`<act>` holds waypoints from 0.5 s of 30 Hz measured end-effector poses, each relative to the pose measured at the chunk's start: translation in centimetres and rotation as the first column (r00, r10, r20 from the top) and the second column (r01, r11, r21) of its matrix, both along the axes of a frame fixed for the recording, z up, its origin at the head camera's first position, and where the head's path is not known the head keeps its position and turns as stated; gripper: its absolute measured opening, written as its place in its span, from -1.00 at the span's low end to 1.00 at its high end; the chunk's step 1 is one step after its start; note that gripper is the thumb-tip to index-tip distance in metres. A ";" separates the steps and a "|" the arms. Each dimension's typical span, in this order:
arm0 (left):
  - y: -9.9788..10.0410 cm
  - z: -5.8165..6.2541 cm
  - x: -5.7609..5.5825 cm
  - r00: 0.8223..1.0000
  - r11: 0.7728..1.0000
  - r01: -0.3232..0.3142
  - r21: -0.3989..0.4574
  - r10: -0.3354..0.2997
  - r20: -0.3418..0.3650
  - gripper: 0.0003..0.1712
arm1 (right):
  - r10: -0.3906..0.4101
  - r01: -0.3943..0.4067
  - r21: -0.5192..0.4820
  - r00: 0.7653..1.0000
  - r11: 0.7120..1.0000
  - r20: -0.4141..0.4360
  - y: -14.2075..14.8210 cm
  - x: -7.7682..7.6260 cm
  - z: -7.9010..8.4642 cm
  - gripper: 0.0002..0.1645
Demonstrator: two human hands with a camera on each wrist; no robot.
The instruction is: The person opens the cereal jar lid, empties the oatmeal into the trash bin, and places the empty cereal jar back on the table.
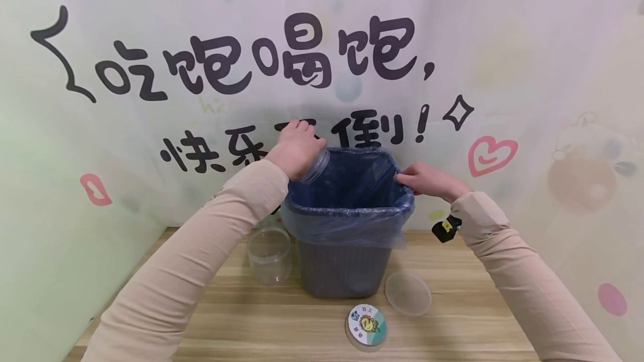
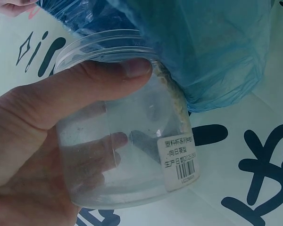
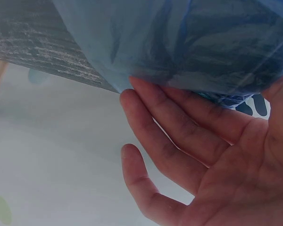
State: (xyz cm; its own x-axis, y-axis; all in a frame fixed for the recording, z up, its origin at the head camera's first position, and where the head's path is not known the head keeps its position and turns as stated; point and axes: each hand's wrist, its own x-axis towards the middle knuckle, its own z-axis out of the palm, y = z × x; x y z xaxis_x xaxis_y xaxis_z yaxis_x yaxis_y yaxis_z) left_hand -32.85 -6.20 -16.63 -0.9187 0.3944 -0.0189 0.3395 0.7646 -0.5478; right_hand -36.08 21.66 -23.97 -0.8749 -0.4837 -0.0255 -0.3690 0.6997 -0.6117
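My left hand [image 1: 298, 147] grips a clear plastic jar [image 2: 127, 117], which tilts with its mouth over the bin's left rim. Some pale bits [image 2: 172, 89] lie along the jar's inner side near the mouth; their kind is unclear. A printed label [image 2: 178, 162] with a barcode is on the jar's wall. The dark trash bin [image 1: 342, 270] stands upright, lined with a blue plastic bag [image 1: 347, 228] folded over its rim. At the bin's right rim my right hand [image 1: 427, 179] pinches bag and edge, thumb over the top and fingers [image 3: 160, 136] along the outside.
Left of the bin stands another clear jar [image 1: 270, 261]. A clear round lid [image 1: 408, 294] lies to the right on the wooden table [image 1: 453, 328]. In front is a round lid [image 1: 367, 325] with a sunflower picture. A printed cloth [image 1: 528, 60] hangs behind.
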 end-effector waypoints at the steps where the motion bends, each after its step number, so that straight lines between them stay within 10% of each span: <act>1: 0.0 0.0 0.0 1.000 1.000 0.001 0.001 -0.001 0.000 -0.15 | 0.002 -0.002 0.001 1.000 1.000 -0.001 0.0 0.0 0.0 -0.59; 15: 0.1 0.0 0.2 1.000 1.000 -0.004 -0.012 0.004 0.003 -0.14 | 0.008 -0.008 0.011 1.000 1.000 0.010 0.1 0.0 0.2 -0.55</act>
